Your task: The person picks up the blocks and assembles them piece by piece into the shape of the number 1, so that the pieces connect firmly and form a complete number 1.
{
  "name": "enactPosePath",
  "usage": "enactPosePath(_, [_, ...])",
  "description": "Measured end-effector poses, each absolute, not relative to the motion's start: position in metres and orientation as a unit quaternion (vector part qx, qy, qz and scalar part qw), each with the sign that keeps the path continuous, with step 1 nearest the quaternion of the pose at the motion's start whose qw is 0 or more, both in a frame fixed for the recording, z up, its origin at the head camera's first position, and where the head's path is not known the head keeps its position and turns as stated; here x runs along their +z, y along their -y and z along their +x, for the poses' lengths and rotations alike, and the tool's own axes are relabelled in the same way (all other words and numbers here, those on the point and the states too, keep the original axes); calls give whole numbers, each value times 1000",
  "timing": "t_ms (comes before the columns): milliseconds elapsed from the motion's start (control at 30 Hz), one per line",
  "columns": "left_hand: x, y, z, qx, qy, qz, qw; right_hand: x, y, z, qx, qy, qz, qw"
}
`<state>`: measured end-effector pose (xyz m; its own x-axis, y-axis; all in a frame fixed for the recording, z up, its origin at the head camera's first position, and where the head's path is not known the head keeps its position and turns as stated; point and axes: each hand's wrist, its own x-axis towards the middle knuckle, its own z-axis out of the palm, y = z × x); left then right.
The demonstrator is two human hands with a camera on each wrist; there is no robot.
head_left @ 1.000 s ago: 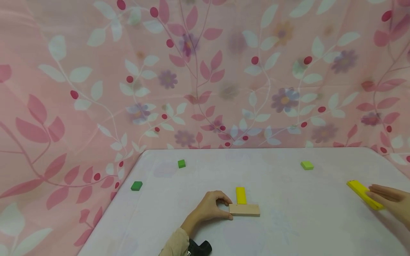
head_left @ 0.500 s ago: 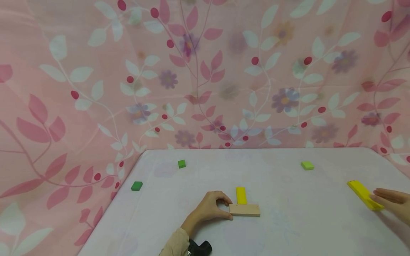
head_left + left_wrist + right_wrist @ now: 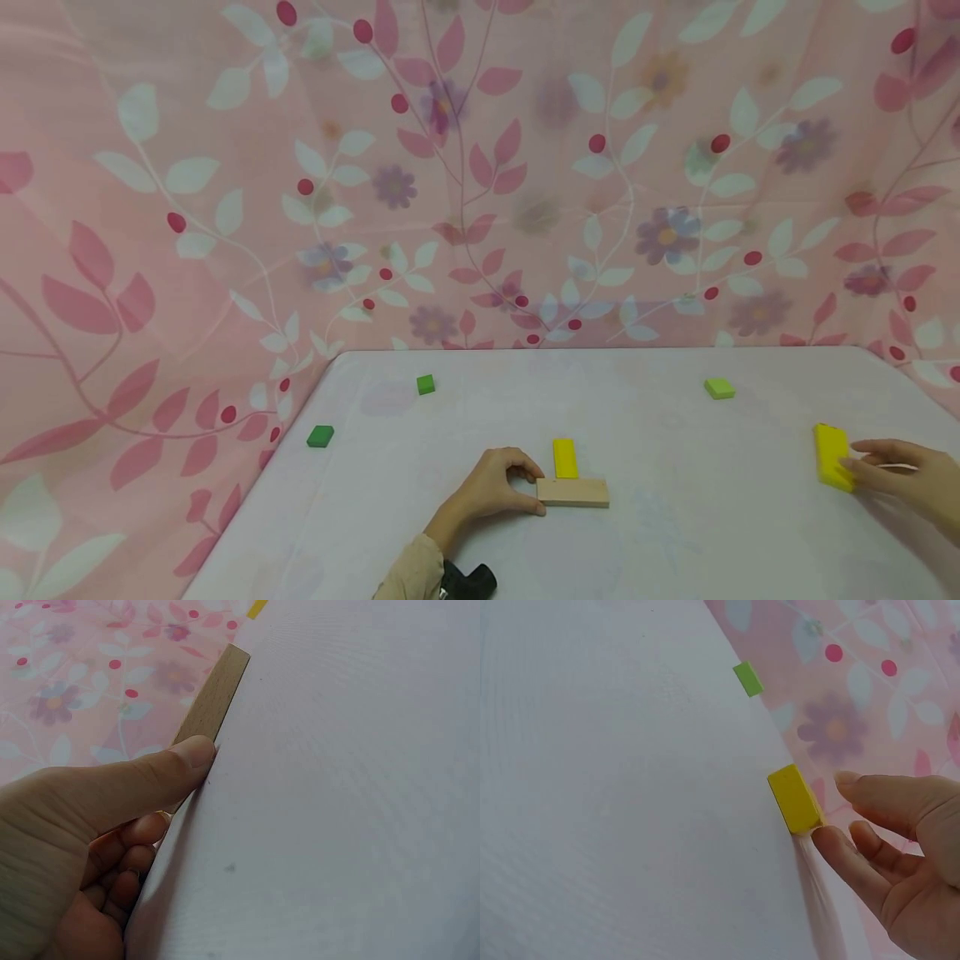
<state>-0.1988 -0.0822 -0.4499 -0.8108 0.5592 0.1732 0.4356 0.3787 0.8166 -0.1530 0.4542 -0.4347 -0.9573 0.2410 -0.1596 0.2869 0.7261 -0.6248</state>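
Note:
Near the middle of the table in the head view, my left hand [image 3: 491, 483] pinches the left end of a plain wooden block [image 3: 572, 492]. The left wrist view shows its thumb [image 3: 184, 757] pressed on the block's side. Directly behind that block, and meeting it in the head view, lies a yellow block [image 3: 565, 458]. My right hand [image 3: 907, 475] is at the right edge, beside a larger yellow block [image 3: 832, 458]. In the right wrist view a fingertip [image 3: 826, 834] is right at that block's near corner, while another finger stands apart from it, loosely bent.
A light green block [image 3: 720, 388] lies toward the back right of the white table [image 3: 450, 425]. Farther left are a small green block [image 3: 426, 384] and a dark green block [image 3: 320, 436]. A pink floral curtain [image 3: 480, 167] hangs behind and at the left.
The larger yellow block has turned, its near end swinging left so it points more straight ahead. My right hand has moved left with it. My left hand and the wooden block stay put.

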Motion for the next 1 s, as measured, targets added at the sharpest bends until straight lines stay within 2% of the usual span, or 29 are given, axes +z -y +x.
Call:
enactPosePath(133, [-450,82,-199,470,-828,297,69,-428,-441,-147,-347,-932,102,5])
enactPosePath(433, [-449,84,-198,468,-827,304,67,-428,-424,-151,-371,-927,45,16])
enactPosePath(700, [-449,84,-197,468,-828,302,69,-440,-413,-149,-376,-918,-42,-115])
enactPosePath(800, [-449,84,-198,469,-827,302,68,-441,-413,-152,-355,-927,-17,-122])
enactPosePath(1000, [-445,82,-195,462,-834,295,65,-437,-413,-155,-307,-946,41,-90])
